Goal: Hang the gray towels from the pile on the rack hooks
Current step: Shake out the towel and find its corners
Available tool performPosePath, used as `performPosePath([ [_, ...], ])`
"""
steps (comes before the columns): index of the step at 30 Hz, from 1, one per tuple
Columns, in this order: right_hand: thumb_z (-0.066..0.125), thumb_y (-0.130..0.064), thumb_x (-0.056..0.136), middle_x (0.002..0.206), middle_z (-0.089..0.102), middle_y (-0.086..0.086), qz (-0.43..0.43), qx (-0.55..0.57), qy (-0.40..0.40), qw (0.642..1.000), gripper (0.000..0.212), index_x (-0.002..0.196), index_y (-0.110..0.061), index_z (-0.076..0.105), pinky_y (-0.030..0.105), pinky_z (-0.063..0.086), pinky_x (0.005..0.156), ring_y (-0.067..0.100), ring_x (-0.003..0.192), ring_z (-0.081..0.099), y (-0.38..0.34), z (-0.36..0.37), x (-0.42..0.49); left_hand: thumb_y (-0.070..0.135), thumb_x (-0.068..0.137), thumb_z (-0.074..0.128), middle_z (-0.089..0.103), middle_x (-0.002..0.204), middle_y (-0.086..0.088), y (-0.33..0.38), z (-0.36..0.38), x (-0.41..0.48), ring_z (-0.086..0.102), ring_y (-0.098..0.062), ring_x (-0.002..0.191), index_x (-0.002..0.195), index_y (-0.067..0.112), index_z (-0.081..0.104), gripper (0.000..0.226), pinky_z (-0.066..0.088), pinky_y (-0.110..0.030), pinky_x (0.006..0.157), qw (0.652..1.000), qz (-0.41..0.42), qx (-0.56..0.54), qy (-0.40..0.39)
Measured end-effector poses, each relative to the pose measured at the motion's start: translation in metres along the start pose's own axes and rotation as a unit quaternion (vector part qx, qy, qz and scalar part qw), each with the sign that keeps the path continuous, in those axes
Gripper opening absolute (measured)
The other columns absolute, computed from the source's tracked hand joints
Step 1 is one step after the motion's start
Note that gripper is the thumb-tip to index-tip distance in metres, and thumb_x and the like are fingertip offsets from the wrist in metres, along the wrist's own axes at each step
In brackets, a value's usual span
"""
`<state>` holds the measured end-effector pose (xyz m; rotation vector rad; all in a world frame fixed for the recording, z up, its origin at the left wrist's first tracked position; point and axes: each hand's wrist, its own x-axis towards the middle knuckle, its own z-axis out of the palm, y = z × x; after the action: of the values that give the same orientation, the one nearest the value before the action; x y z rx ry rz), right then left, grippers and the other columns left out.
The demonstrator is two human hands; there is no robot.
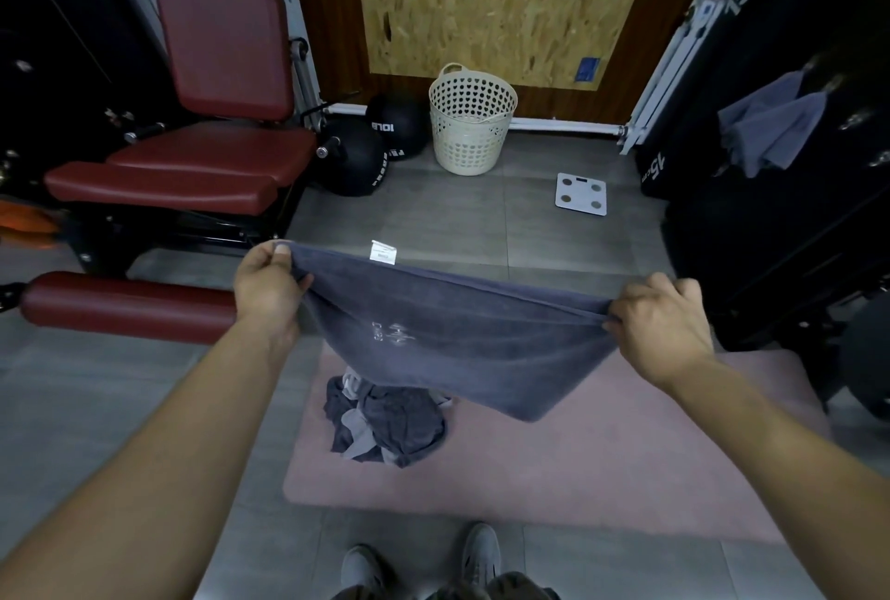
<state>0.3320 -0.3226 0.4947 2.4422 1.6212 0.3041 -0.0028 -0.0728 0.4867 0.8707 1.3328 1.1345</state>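
Note:
A gray towel (pixel 448 339) hangs stretched out in front of me, a white label on its top edge. My left hand (pixel 267 286) pinches its left corner and my right hand (pixel 660 322) grips its right corner. Below it, the pile of gray towels (pixel 385 426) lies crumpled on a pink mat (pixel 602 464). At the right, gray towels (pixel 770 125) hang on the hooks of a dark rack (pixel 857 117).
A red padded gym machine (pixel 202 151) fills the left side. Black medicine balls (pixel 371 141), a cream perforated basket (pixel 469 122) and a white scale (pixel 581 193) sit on the gray tile floor ahead. My shoes (pixel 419 561) show at the bottom.

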Motion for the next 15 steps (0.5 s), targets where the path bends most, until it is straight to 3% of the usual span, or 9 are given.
performPosePath([
  [5, 0.057, -0.057, 0.091, 0.087, 0.061, -0.016, -0.013, 0.007, -0.053, 0.998, 0.028, 0.08, -0.037, 0.072, 0.033, 0.015, 0.076, 0.02, 0.1, 0.04, 0.002, -0.009, 0.002, 0.015, 0.107, 0.043, 0.059, 0.087, 0.001, 0.0, -0.007, 0.005, 0.057, -0.008, 0.082, 0.089, 0.017, 0.057, 0.022, 0.053, -0.021, 0.071, 1.0, 0.011, 0.002, 0.006],
  [9, 0.056, -0.064, 0.088, 0.082, 0.06, -0.014, 0.004, 0.102, -0.087, 0.991, 0.038, 0.073, -0.033, 0.072, 0.033, 0.034, 0.086, 0.017, 0.099, 0.046, 0.01, -0.003, -0.001, 0.014, 0.106, 0.043, 0.059, 0.084, 0.002, 0.0, -0.012, 0.004, 0.058, -0.008, 0.08, 0.08, 0.021, 0.056, 0.03, 0.052, -0.026, 0.077, 1.0, 0.01, -0.01, 0.022],
  [12, 0.061, -0.06, 0.083, 0.072, 0.061, -0.012, -0.003, 0.183, -0.062, 0.981, 0.04, 0.066, -0.026, 0.071, 0.034, 0.046, 0.08, 0.019, 0.086, 0.054, 0.021, 0.003, -0.009, 0.011, 0.106, 0.044, 0.06, 0.083, 0.001, -0.001, -0.022, 0.009, 0.059, -0.01, 0.08, 0.079, 0.02, 0.057, 0.031, 0.052, -0.026, 0.075, 0.999, 0.0, -0.013, 0.031],
  [15, 0.075, -0.036, 0.085, 0.07, 0.065, -0.011, 0.013, 0.33, -0.015, 0.944, 0.026, 0.064, -0.022, 0.07, 0.032, 0.05, 0.074, 0.017, 0.078, 0.06, 0.022, -0.004, -0.013, 0.01, 0.105, 0.046, 0.062, 0.085, -0.001, -0.005, -0.032, 0.014, 0.061, -0.012, 0.082, 0.083, 0.018, 0.06, 0.028, 0.053, -0.025, 0.075, 1.0, -0.007, -0.005, 0.028],
])
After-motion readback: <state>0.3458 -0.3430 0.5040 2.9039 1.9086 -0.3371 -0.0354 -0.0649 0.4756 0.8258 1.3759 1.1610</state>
